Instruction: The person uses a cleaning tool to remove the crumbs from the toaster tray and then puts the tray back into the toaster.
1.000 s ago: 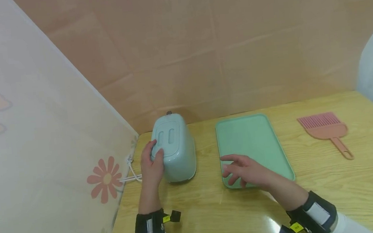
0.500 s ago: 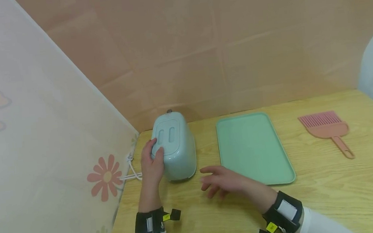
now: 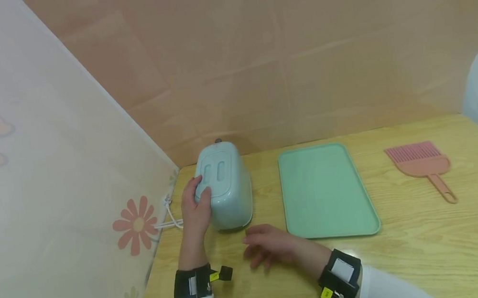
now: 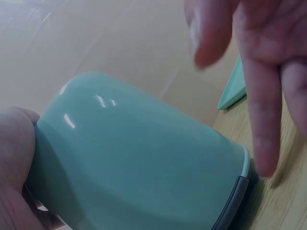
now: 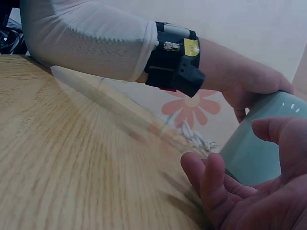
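Observation:
A pale blue-green toaster (image 3: 232, 202) with a lidded top showing two slot-shaped recesses stands at the left of the table, by the back wall. My left hand (image 3: 196, 213) grips its near left top edge, the thumb on top and the fingers over the far side, partly hidden. Close to the toaster's near right corner, my right hand (image 3: 272, 246) hovers over the table with fingers spread and slightly bent, holding nothing. In the left wrist view, right-hand fingers (image 4: 261, 110) hang beside the toaster's base, apart from its side.
A green rectangular tray (image 3: 327, 193) lies right of the toaster. Further right lies a pink brush (image 3: 424, 167) with a looped handle. A bundled white cord (image 3: 171, 221) sits between the toaster and the flowered left wall (image 3: 74, 184).
My right hand has moved left and toward me, from over the tray's near left corner to beside the toaster. The left hand keeps its hold on the toaster.

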{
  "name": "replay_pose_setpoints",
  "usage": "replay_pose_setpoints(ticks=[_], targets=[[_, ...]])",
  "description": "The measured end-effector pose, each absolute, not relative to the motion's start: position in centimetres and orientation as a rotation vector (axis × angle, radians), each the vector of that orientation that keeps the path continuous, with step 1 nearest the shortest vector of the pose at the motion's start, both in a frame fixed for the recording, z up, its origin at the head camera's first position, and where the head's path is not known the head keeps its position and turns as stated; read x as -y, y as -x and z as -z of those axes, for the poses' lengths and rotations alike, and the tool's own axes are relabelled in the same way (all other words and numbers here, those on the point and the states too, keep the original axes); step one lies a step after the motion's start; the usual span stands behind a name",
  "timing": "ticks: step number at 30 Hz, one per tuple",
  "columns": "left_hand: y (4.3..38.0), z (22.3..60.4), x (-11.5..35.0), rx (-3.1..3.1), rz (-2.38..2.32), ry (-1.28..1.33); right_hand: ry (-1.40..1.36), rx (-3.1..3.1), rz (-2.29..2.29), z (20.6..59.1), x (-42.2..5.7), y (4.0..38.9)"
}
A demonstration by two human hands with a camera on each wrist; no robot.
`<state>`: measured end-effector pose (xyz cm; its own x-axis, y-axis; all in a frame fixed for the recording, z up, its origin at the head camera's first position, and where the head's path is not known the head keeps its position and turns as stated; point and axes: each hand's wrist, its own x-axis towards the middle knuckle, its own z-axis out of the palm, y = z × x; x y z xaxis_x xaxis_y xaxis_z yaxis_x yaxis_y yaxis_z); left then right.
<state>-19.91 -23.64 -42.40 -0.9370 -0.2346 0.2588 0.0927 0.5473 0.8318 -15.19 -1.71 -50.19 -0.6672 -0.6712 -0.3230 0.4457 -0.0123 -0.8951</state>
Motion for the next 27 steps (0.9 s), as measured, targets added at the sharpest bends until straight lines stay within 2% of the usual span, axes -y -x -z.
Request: replay_pose_setpoints(ticks=[15,27], targets=[[20.0,42.5,23.6,2.447,1.321,-0.117,0.161,-1.383,1.843,50.6,4.0,15.0],[19.4,42.4,23.5,2.429,1.313,-0.121,0.008,-1.066,2.032,50.8,6.4,14.0]])
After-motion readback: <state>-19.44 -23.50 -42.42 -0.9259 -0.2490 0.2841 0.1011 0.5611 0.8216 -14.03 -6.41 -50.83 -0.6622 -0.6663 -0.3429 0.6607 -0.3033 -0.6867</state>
